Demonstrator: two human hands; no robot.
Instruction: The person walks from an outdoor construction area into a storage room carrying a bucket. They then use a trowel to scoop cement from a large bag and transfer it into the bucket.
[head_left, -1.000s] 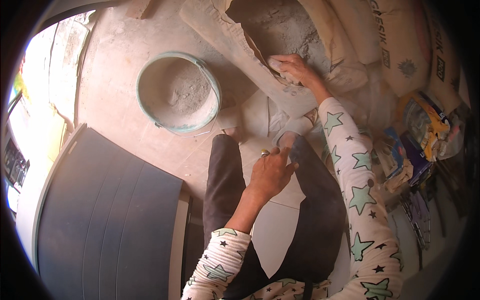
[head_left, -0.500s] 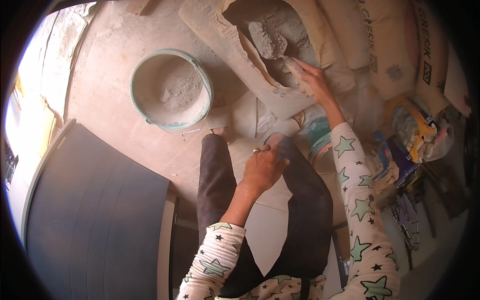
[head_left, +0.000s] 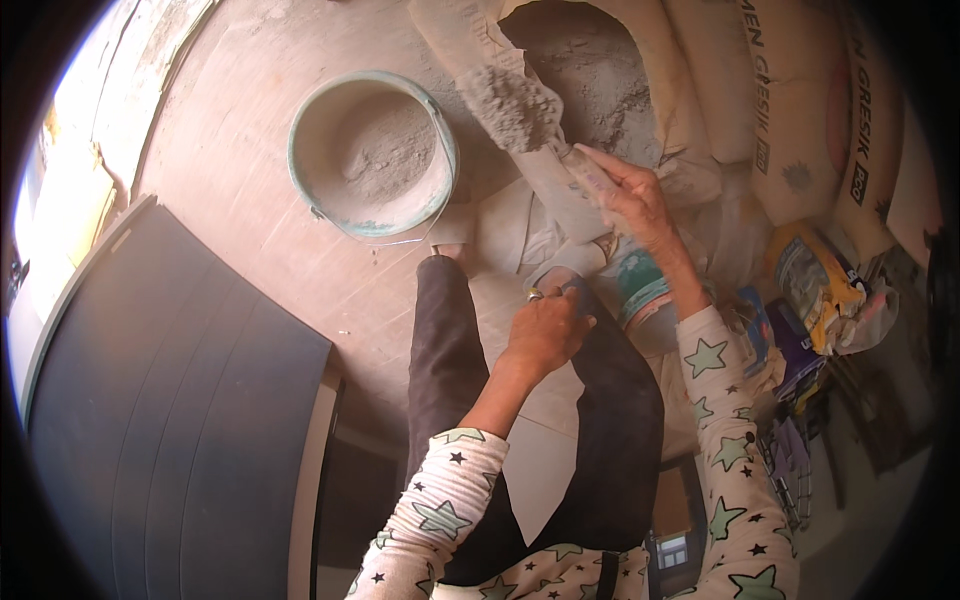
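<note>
My right hand (head_left: pixel 635 205) grips the handle of a trowel (head_left: pixel 570 165). Its blade carries a heap of grey cement powder (head_left: pixel 510 105) and hangs over the near-left edge of a torn-open paper sack (head_left: pixel 690 85). More grey powder (head_left: pixel 595 75) lies inside the sack. To the left stands a green-rimmed bucket (head_left: pixel 293 160) with a wire handle, holding loose grey powder (head_left: pixel 385 155). My left hand (head_left: pixel 548 330), with a ring on one finger, rests on my right knee. Its fingers are curled, their tips partly hidden, and no object shows in it.
Full paper sacks (head_left: pixel 795 110) lie at the far right. A smaller green container (head_left: pixel 645 285) stands beside my right knee. Plastic packages (head_left: pixel 825 290) are piled on the right. A dark grey panel (head_left: pixel 180 400) fills the lower left, and tiled floor (head_left: pixel 235 190) extends around the bucket.
My right hand has lifted the loaded trowel out of the sack's opening, over its near-left edge. The left hand stays on the knee. The whole view has shifted slightly.
</note>
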